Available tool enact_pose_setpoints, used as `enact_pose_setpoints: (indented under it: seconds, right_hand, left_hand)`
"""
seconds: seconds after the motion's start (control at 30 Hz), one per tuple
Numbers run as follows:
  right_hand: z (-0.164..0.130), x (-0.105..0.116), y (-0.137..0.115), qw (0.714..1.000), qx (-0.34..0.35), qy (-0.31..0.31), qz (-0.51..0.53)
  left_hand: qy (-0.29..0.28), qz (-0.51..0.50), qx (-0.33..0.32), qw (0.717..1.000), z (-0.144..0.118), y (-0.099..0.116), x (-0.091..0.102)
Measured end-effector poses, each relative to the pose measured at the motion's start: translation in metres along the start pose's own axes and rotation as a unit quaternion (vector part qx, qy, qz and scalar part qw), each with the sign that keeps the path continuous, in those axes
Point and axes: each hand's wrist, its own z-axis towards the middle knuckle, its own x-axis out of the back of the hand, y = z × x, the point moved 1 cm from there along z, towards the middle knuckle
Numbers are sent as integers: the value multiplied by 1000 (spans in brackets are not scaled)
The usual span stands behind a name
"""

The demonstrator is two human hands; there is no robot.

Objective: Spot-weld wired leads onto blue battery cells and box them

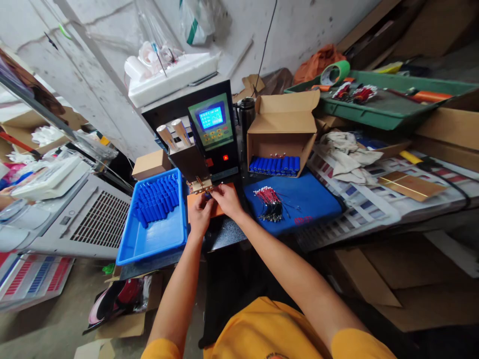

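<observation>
My left hand [200, 214] is closed around a small blue battery cell [208, 195] at the electrodes of a spot welder [213, 114]. Beside it, my right hand [227, 200] pinches what looks like a thin wire lead, with a small white tip showing above the fingers; most of it is hidden. Both hands are over an orange board [192, 203] under the welding head. Left of them, a blue tray [151, 252] holds many blue battery cells [155, 199]. Red and black wire leads [270, 203] with white plugs lie on a blue mat [314, 202] to the right.
An open cardboard box [282, 124] holds a row of blue cells with leads. A dark flask [247, 117] stands between box and welder. Behind on the right is a green tray [404, 112] with tape and wire bundles. A grey grilled unit [93, 214] flanks the blue tray.
</observation>
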Motion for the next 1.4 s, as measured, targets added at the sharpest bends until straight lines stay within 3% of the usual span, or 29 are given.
enact_pose_setpoints:
  seconds: [0.37,0.47,0.67,0.77,0.93,1.1,1.23,1.4]
  right_hand:
    - [-12,18,-3,998,17,-49,-29]
    - [-12,19,-5,997,-6,-70,14]
    - [-10,23,-10,989,-66,-84,103]
    - [-9,25,-10,985,-90,-87,121]
    - [-8,26,-9,978,-105,-108,142]
    - [-6,28,-7,977,-106,-116,141]
    - [-7,29,-5,981,-86,-123,124]
    - [-16,23,-3,990,34,-136,-1]
  left_hand:
    - [-11,7,-17,1000,1,1,0]
    - [-10,0,-6,1000,2,3,0]
    - [45,-25,-4,999,-4,1,18]
    - [10,32,-11,999,-14,-4,26]
    - [-60,138,-80,985,-19,-11,24]
    - [-71,186,-94,975,-14,-11,20]
    - [-75,195,-92,973,-14,-10,21]
    - [-81,236,-104,963,-13,0,23]
